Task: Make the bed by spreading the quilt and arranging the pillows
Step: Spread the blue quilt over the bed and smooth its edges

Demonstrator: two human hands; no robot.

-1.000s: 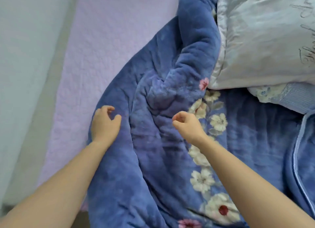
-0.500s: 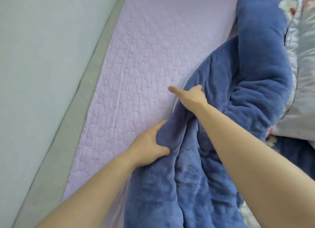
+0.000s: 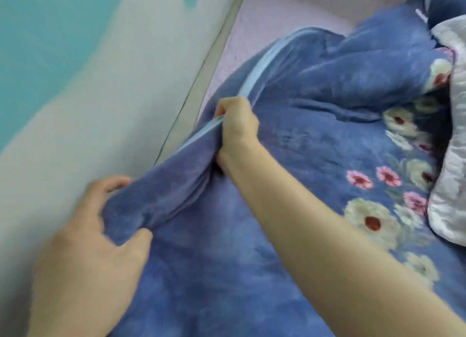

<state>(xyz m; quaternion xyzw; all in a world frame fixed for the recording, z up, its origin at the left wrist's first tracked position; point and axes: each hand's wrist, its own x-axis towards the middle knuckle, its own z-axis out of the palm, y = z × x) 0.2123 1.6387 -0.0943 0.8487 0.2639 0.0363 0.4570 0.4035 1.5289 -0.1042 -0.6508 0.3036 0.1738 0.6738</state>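
Quilt edge held for spreading toward the wall.
Left hand [image 3: 100, 238] and right hand [image 3: 237, 125] clamp their fingers on the quilt [image 3: 290, 185] edge, bunched beside the wall [image 3: 100, 84], apparently to draw it over the bed.

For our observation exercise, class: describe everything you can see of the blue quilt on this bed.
The quilt is blue, plush and fleecy-looking, printed with white and pink flowers along its right side and edged with pale blue piping. It lies rumpled and bunched, not yet flat, over a lilac quilted sheet, with its edge near the wall. The left hand grips a thick fold of it, and the right hand grips its piped edge. A silvery pillow rests against it at the right.
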